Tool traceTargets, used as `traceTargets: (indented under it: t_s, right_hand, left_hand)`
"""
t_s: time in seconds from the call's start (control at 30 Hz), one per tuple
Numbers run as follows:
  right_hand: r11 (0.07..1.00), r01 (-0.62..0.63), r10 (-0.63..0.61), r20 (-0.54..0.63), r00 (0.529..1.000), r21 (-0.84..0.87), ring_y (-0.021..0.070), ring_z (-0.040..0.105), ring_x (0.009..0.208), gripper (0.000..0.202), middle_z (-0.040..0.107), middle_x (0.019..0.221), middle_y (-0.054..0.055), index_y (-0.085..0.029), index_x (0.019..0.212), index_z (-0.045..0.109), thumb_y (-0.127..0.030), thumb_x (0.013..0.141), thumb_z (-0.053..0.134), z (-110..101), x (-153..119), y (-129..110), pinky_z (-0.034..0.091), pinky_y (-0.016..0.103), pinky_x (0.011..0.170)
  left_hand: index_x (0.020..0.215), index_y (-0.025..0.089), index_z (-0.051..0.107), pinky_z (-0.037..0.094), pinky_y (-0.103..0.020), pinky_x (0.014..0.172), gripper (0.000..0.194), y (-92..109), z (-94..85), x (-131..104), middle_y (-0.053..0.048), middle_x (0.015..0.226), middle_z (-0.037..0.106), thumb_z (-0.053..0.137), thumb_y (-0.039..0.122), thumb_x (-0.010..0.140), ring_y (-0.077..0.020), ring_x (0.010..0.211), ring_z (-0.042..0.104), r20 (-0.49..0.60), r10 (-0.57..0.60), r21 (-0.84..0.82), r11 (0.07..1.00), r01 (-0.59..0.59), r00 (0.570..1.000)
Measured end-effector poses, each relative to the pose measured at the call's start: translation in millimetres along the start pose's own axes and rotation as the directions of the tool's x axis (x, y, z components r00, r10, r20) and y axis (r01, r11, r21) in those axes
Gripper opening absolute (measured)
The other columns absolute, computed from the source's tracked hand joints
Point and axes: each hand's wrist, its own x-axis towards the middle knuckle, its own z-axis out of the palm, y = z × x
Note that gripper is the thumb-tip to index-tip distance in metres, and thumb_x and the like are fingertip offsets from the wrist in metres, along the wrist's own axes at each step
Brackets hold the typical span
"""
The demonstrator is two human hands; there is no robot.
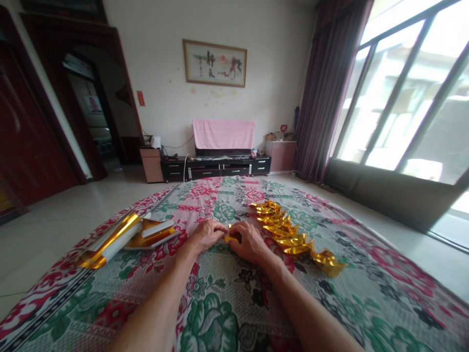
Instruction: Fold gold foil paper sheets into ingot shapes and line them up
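Note:
A small piece of gold foil paper (227,238) is between my two hands over the middle of the table, mostly covered by fingers. My left hand (207,234) has its fingertips pinched together at the paper's left edge. Curled round the other side is my right hand (249,242), thumb and fingers closed on the foil. To the right lies a row of several folded gold foil ingots (291,242), overlapping one another. On the left are a roll of gold foil sheets (113,242) with a white back and more loosely curled sheets (156,233) beside it.
A flowered tablecloth (208,322) covers the round table. Past its far edge stand a low black TV cabinet (220,168) and a pink cloth (223,134) draped over a screen. Large windows (399,107) are on the right, a doorway (88,107) on the left.

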Motion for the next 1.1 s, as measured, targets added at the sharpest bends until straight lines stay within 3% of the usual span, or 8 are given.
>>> traceTargets:
  t_s: [0.17,0.27,0.37,0.47,0.67,0.93,1.1]
  right_hand:
    - [1.000,-0.001,0.001,0.001,1.000,-0.011,0.0162,0.052,0.082,0.009,0.059,0.088,0.003,-0.019,0.077,0.061,-0.021,0.068,0.059,0,0,1,0.037,0.028,0.075]
    - [1.000,0.004,-0.004,-0.005,1.000,-0.019,0.0161,0.052,0.081,0.009,0.059,0.087,0.003,-0.019,0.077,0.060,-0.021,0.068,0.059,0,0,0,0.036,0.027,0.075]
    - [0.999,0.014,-0.015,-0.013,1.000,-0.036,0.0158,0.052,0.080,0.008,0.059,0.086,0.003,-0.019,0.076,0.061,-0.021,0.068,0.059,-1,-1,-1,0.036,0.027,0.074]
    - [0.998,0.011,-0.011,-0.005,1.000,-0.060,0.0156,0.052,0.078,0.010,0.059,0.085,0.004,-0.018,0.077,0.061,-0.021,0.068,0.058,-3,0,-3,0.036,0.026,0.073]
    - [0.996,-0.014,0.017,0.043,0.999,-0.088,0.0165,0.053,0.078,0.017,0.061,0.085,0.005,-0.019,0.084,0.063,-0.022,0.069,0.056,-6,2,-5,0.036,0.025,0.071]
    - [0.997,-0.012,0.019,0.095,0.995,-0.072,0.0179,0.054,0.083,0.025,0.062,0.090,0.004,-0.022,0.090,0.061,-0.016,0.068,0.051,-7,4,-6,0.034,0.026,0.071]
    - [0.998,0.001,0.005,0.111,0.994,-0.058,0.0188,0.055,0.086,0.027,0.062,0.092,0.004,-0.022,0.090,0.060,-0.014,0.067,0.049,-8,4,-6,0.034,0.028,0.072]
  left_hand:
    - [0.087,0.018,0.069,0.047,-0.022,0.074,0.024,2,-0.6,-3,-0.002,0.086,0.069,0.049,0.013,0.073,-0.0138,0.080,0.062,-0.174,-0.103,-0.002,0.995,0.104,0.979]
    - [0.095,0.020,0.066,0.045,-0.024,0.085,0.028,3,1.7,-1,-0.002,0.096,0.068,0.046,0.014,0.077,-0.0141,0.090,0.061,-0.235,-0.084,0.053,0.994,0.099,0.968]
    - [0.100,0.020,0.064,0.040,-0.028,0.094,0.029,3,6.7,2,-0.003,0.105,0.066,0.046,0.013,0.078,-0.0156,0.099,0.057,-0.186,-0.007,0.156,0.987,0.036,0.982]
    - [0.102,0.020,0.064,0.040,-0.030,0.093,0.030,3,10.2,6,-0.004,0.103,0.066,0.046,0.013,0.079,-0.0163,0.098,0.056,-0.121,0.029,0.216,0.976,-0.003,0.992]
    - [0.102,0.021,0.065,0.042,-0.028,0.086,0.028,5,8.7,6,-0.004,0.095,0.066,0.048,0.017,0.080,-0.0160,0.089,0.057,-0.131,-0.040,0.241,0.968,0.071,0.991]
    - [0.095,0.020,0.068,0.046,-0.023,0.073,0.025,11,4.7,4,-0.003,0.083,0.065,0.051,0.018,0.076,-0.0127,0.073,0.059,-0.145,-0.130,0.146,0.978,0.151,0.981]
    - [0.093,0.019,0.068,0.044,-0.023,0.083,0.025,18,3.8,6,-0.005,0.096,0.067,0.048,0.024,0.081,-0.0147,0.090,0.060,-0.185,-0.159,0.086,0.980,0.177,0.970]
